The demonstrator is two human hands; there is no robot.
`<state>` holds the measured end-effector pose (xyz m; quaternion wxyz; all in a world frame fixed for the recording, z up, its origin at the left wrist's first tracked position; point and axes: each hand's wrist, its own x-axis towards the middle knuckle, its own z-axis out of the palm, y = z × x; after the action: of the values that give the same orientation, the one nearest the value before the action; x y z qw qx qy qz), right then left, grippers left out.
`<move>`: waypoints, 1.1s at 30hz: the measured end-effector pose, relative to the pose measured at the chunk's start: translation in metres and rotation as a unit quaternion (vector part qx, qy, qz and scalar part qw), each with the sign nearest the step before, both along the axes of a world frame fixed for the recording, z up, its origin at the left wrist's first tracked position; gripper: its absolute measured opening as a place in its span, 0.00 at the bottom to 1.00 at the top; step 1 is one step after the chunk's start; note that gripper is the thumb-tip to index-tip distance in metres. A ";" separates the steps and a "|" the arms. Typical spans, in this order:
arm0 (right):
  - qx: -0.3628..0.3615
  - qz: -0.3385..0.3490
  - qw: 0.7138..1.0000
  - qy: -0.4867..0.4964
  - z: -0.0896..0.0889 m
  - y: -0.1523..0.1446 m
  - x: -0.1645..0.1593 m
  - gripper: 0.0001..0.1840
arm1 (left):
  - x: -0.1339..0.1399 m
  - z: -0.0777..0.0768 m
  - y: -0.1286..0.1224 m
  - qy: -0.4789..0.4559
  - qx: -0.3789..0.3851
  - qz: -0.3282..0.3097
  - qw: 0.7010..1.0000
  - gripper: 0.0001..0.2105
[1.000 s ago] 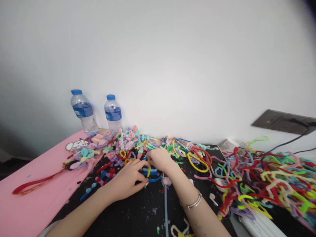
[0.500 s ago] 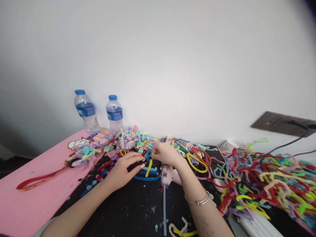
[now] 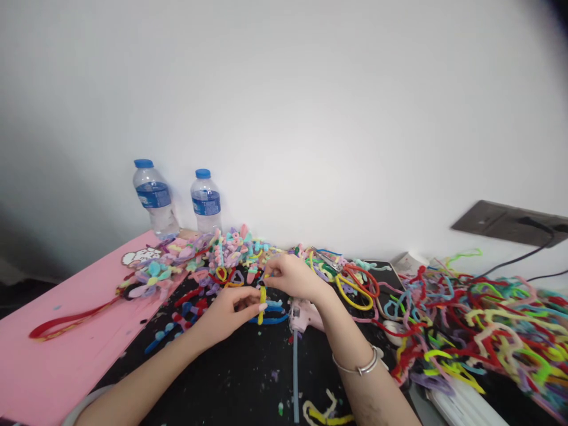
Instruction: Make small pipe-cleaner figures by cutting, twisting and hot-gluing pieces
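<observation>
My left hand (image 3: 231, 310) pinches a short yellow pipe cleaner (image 3: 262, 307) between thumb and fingers, and the strip stands nearly upright at the fingertips. Just above and to the right, my right hand (image 3: 293, 277) is closed, its thumb and index finger pressed together close to the strip's upper end. What those fingertips hold is too small to make out. Blue pipe cleaners (image 3: 277, 320) lie on the black mat (image 3: 239, 373) behind the left thumb. A pale pink glue gun (image 3: 303, 316) lies under my right wrist, with a long glue stick (image 3: 296, 378) pointing toward me.
Tangled pipe cleaners (image 3: 483, 325) heap up on the right, near a wall socket (image 3: 501, 222). Finished fuzzy pieces (image 3: 231, 245) pile along the wall. Two water bottles (image 3: 155, 198) stand behind a pink board (image 3: 66, 343). A red strap loop (image 3: 66, 322) lies on the board.
My left hand has moved in and closed on the yellow pipe cleaner, which was hanging below my right fingers. My right hand has shifted slightly left. The small blue loop between the hands is now hidden.
</observation>
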<state>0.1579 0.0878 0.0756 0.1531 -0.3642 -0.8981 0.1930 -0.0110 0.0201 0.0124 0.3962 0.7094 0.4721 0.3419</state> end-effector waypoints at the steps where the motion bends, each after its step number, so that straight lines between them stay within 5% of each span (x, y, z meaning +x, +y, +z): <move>1: -0.022 0.010 1.000 0.006 -0.001 0.000 -0.001 0.05 | 0.000 -0.001 0.001 -0.020 -0.015 -0.004 1.000 0.13; 12: -0.299 0.111 0.946 0.060 0.000 0.005 0.010 0.04 | 0.003 -0.003 -0.001 -0.083 -0.086 -0.052 0.991 0.13; 17: -0.360 0.152 0.917 0.080 0.000 0.009 0.016 0.06 | 0.005 0.000 -0.005 -0.096 -0.093 -0.082 0.988 0.12; 23: -0.283 0.060 0.955 0.064 0.000 0.006 0.009 0.05 | 0.006 -0.004 -0.003 -0.159 -0.136 -0.095 0.973 0.11; 27: -0.133 -0.050 0.990 0.001 0.015 -0.001 0.022 0.06 | 0.006 -0.007 -0.001 -0.194 -0.177 -0.066 0.963 0.14; 30: -0.019 -0.165 0.983 -0.080 0.025 -0.012 0.047 0.07 | 0.006 -0.007 -0.001 -0.222 -0.193 -0.023 0.955 0.14; 33: -0.024 -0.212 0.961 -0.174 0.021 -0.033 0.069 0.13 | 0.007 -0.008 -0.001 -0.248 -0.212 0.008 0.945 0.13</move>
<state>0.2271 0.0552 0.0971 0.0226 -0.5777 -0.8084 0.1111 -0.0041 0.0196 0.0040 0.6394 0.4979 0.4261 0.4021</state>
